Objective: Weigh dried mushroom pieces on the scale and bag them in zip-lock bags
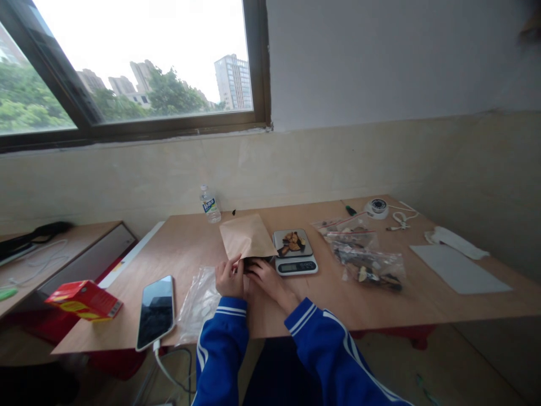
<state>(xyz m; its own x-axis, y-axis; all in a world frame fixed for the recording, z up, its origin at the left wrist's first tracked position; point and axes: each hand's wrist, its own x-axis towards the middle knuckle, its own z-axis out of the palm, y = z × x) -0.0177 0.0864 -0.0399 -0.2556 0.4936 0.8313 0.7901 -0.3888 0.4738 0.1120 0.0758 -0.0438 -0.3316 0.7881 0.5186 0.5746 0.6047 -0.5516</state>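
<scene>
Head view. At the near edge of the table (pixel 325 299), the left hand (pixel 229 277) pinches the lower edge of a brown paper bag (pixel 247 237). The right hand (pixel 264 276) reaches into the bag's dark mouth; its grip cannot be told. Just beside the bag, a scale (pixel 295 255) carries dried slices (pixel 292 242).

Nothing readable. Bottle (pixel 210 204) has a blue-white label, print too small. Red box (pixel 84 300) has yellow markings, blurred. Scale (pixel 296 259) display is a dark strip, digits illegible. Phone (pixel 156 310) screen black. Bag (pixel 247 237) face plain brown.
</scene>
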